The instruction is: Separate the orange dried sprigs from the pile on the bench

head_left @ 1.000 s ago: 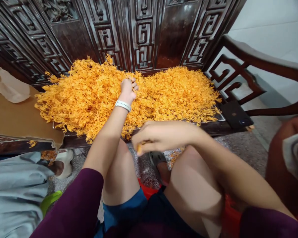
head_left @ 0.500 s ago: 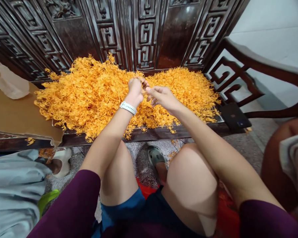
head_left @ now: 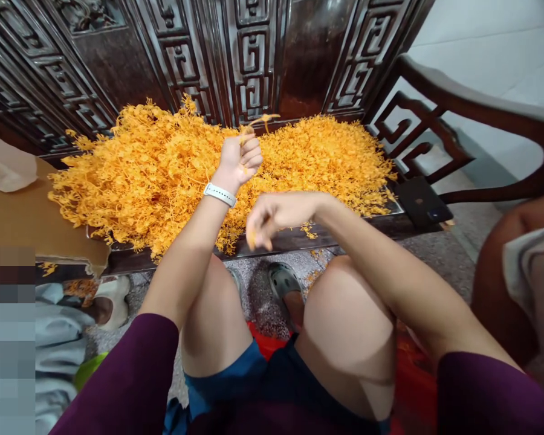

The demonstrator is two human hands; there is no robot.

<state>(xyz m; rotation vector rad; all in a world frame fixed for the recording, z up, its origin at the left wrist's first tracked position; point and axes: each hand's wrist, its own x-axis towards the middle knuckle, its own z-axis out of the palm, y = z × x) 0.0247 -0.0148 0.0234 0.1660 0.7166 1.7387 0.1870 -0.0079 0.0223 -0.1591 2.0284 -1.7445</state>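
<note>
My left hand (head_left: 241,158) is closed, its thumb and forefinger on a thin orange plastic flower piece (head_left: 266,118) that sticks out to the right. The hand is above a big heap of similar orange pieces (head_left: 163,163), with thin stems and frilly ends. My right hand (head_left: 281,217) hangs over the bench's front edge, fingers bent down and slightly apart. It is smeared by motion. An orange speck shows at one fingertip, and I cannot tell whether it is held or stuck there.
The heap lies on a dark wooden bench (head_left: 193,251) with a carved back (head_left: 254,60). A cardboard sheet (head_left: 58,223) is at left; a dark phone (head_left: 422,202) lies by the armrest (head_left: 494,115). Orange scraps dot the floor. People sit on both sides.
My hands were together over the heap. My right hand has come away, down towards the bench's front edge. My left hand has turned, with the orange piece now visible. The view has shifted slightly.
</note>
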